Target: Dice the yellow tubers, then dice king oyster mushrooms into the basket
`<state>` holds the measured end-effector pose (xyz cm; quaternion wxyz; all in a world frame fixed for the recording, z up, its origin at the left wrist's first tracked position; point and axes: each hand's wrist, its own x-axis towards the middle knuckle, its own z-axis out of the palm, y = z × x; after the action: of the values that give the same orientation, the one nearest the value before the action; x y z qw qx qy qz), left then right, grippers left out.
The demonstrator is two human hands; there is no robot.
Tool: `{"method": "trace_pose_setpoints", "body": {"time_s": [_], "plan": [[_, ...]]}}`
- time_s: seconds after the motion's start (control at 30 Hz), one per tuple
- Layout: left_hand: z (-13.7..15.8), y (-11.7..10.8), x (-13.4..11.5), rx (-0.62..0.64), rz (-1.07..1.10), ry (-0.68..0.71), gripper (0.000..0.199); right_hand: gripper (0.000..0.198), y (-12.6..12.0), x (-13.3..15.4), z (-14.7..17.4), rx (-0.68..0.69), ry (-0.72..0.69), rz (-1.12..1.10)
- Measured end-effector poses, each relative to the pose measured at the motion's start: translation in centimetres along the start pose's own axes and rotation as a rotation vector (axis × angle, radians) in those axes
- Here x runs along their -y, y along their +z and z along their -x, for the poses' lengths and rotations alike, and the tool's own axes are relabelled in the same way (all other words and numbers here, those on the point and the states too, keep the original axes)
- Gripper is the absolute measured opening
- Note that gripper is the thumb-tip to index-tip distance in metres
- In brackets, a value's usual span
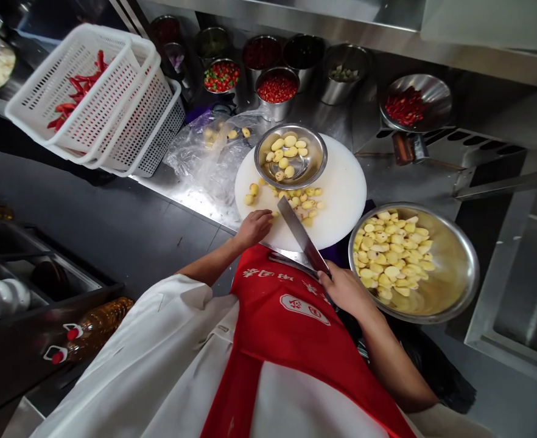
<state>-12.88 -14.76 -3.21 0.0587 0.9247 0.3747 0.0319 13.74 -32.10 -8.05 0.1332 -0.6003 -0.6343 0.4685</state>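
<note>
Potatoes small, rounded, pale yellow, scattered on white board below steel bowl. Right hand wrapped round handle of broad, grey-bladed knife. Left hand bent, fingertips beside a potato; grip unclear.

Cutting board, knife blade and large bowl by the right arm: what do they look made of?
Cutting board: probably plastic, smooth matte white; no wood grain shows. Knife blade: likely steel, flat grey with a dull sheen. Large bowl: apparently stainless steel; its shiny inner wall reflects light.
</note>
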Motion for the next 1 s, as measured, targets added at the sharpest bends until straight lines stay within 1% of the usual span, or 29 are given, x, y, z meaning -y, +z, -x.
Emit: {"method": "trace_pose_setpoints", "body": {"time_s": [0.1,0.17,0.3,0.43,0.6,0.77,0.87,0.93,1.0], "plan": [[0.5,1.1,0.3,-0.187,-0.032,-0.046,0.017,0.031,-0.3,-0.1,0.0,0.004,-0.023,-0.011],[0.1,1.3,0.6,-0.237,-0.035,-0.028,0.014,0.033,-0.6,0.0,-0.1,0.026,-0.024,-0.007],[-0.5,1.0,1.0,-0.162,0.014,0.111,0.011,0.035,-1.2,0.7,0.1,0.038,-0.026,0.028],[-0.6,1.0,1.5,-0.184,0.056,0.175,0.011,0.038,-1.9,2.1,0.5,-0.006,-0.058,0.065],[-0.4,1.1,2.2,-0.189,0.113,0.209,0.012,0.037,-2.9,3.3,1.1,-0.003,-0.125,0.144],[-0.4,0.9,2.2,-0.156,0.156,0.19,0.015,0.033,-3.9,3.3,1.8,0.024,-0.121,0.175],[-0.3,1.1,2.2,-0.145,0.161,0.181,0.016,0.032,-3.4,3.9,0.5,0.067,-0.081,0.181],[-0.3,1.3,2.3,-0.12,0.166,0.178,0.016,0.033,-2.4,4.3,-1.2,0.085,-0.046,0.179],[-0.3,1.2,2.2,-0.093,0.168,0.184,0.017,0.035,-1.2,4.4,-2.6,0.059,-0.036,0.145]]}}
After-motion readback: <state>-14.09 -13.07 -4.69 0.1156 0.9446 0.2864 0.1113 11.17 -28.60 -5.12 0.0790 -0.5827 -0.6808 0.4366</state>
